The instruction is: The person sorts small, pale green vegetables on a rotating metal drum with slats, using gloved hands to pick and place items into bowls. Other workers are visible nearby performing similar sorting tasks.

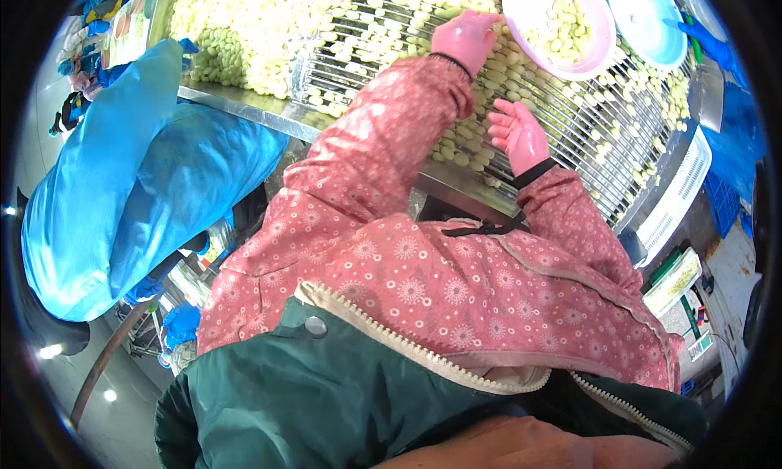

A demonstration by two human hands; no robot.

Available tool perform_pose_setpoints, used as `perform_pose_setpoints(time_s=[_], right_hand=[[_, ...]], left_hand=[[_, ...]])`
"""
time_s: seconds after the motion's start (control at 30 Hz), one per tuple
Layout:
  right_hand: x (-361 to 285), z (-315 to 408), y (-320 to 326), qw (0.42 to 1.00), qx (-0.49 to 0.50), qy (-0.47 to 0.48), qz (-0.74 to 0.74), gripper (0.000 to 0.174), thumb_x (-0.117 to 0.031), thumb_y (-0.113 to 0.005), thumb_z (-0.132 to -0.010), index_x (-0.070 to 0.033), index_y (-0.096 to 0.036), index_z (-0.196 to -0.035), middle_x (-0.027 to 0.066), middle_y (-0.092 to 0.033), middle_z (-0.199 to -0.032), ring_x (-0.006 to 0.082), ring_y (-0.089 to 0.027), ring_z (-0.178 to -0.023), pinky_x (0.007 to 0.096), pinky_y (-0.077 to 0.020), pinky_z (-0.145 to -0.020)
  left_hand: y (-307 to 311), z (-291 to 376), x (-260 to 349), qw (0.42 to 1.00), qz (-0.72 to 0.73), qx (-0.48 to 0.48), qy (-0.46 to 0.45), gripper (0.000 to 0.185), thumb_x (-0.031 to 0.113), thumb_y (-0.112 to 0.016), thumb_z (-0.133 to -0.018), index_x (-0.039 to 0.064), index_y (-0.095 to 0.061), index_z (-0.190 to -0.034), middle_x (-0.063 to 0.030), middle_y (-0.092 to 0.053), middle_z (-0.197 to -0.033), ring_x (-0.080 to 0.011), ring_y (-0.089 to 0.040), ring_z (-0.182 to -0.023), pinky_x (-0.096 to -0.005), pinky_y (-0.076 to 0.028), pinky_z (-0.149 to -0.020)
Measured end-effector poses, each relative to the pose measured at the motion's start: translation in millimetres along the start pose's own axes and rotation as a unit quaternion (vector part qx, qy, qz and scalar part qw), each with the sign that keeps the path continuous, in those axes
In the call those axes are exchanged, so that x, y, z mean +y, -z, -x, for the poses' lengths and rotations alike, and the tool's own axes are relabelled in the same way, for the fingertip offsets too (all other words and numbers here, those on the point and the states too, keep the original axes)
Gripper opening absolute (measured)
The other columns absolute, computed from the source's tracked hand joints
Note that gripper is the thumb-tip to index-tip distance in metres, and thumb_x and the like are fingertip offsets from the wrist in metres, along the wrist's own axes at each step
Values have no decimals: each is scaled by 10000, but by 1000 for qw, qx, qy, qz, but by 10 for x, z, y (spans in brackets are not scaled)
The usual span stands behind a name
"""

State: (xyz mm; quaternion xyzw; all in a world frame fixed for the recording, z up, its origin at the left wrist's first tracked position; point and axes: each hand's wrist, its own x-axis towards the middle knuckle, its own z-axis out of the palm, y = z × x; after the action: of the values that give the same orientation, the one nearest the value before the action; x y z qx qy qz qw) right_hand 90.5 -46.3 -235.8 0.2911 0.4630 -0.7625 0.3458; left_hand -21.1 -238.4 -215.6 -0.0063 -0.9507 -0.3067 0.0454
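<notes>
My left hand, in a pink glove, hovers over or rests on pale green oval beans or fruits. Its fingers curl near the rim of a pink basin; whether they grip anything is hidden. Closer to my body, my right hand, also gloved in pink, has its palm partly turned up. The fingers are bent and slightly apart, with nothing visible in them. Beneath both hands lies a grate of metal bars strewn with these ovals. More of them sit inside the pink basin.
A light-blue basin stands beyond the pink one, near another person's blue-gloved hand. At left, a person's blue sleeve reaches to a dense heap of ovals. A metal edge borders the table; a white plastic basket is at right.
</notes>
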Motion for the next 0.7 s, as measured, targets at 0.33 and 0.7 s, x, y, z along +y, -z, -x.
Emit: perform_pose_setpoints(time_s=[0.33,0.7], right_hand=[[227,84,249,996,56,-62,4,537,-436,-488,-1055,-13,-541,-1381,130,-703,-1069,190,-654,-758,291,-525,-612],[-401,73,-247,999,-43,-10,4,426,-372,-490,-1080,-27,-612,-1297,115,-718,-1105,161,-695,-852,239,-543,-616]], left_hand=[[-263,61,34,990,-87,-102,34,183,200,-582,-979,180,-725,-1092,-103,-713,-1136,-329,-724,-978,-441,-582,-863],[578,1133,-514,999,37,27,6,265,89,-661,-896,197,-757,-1118,-49,-726,-1141,-284,-703,-991,-381,-577,-846]])
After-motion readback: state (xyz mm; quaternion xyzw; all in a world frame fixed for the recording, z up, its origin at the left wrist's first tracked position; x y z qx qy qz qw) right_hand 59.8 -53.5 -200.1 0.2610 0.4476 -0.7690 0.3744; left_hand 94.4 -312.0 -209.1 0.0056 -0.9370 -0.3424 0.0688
